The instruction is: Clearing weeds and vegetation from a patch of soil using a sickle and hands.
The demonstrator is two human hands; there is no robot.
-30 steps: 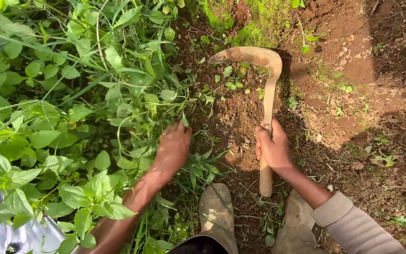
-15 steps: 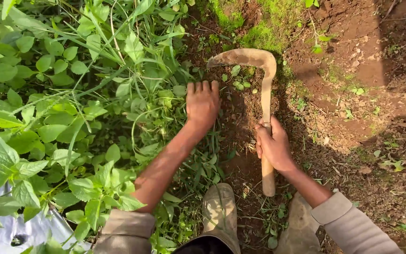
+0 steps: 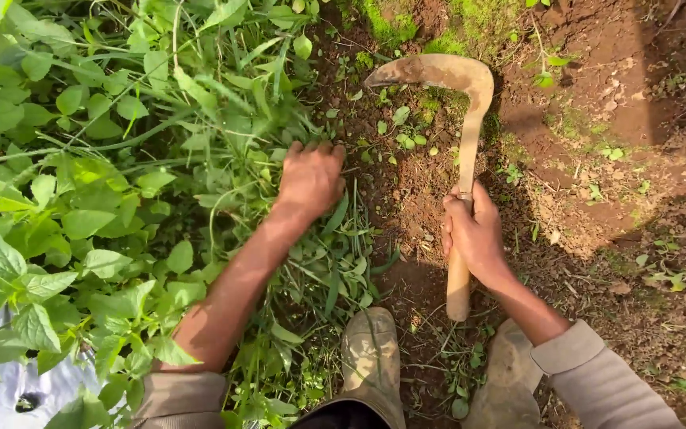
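Note:
My right hand (image 3: 476, 234) grips the wooden handle of a sickle (image 3: 460, 127), whose curved rusty blade arcs left over bare soil. My left hand (image 3: 310, 179) reaches into the edge of a dense patch of green weeds (image 3: 121, 175), fingers curled down among stems and leaves; whether it holds a bunch I cannot tell. Cut grass blades lie on the ground below that hand. Both forearms show rolled-up beige sleeves.
My two muddy boots (image 3: 371, 357) stand at the bottom edge. Brown soil (image 3: 613, 159) with small seedlings and moss spreads to the right. A piece of white plastic sheet (image 3: 9, 389) shows under the leaves at the bottom left.
My left hand has pushed forward from near my boots and settled lower into the weeds. The sickle and my right hand have stayed in place.

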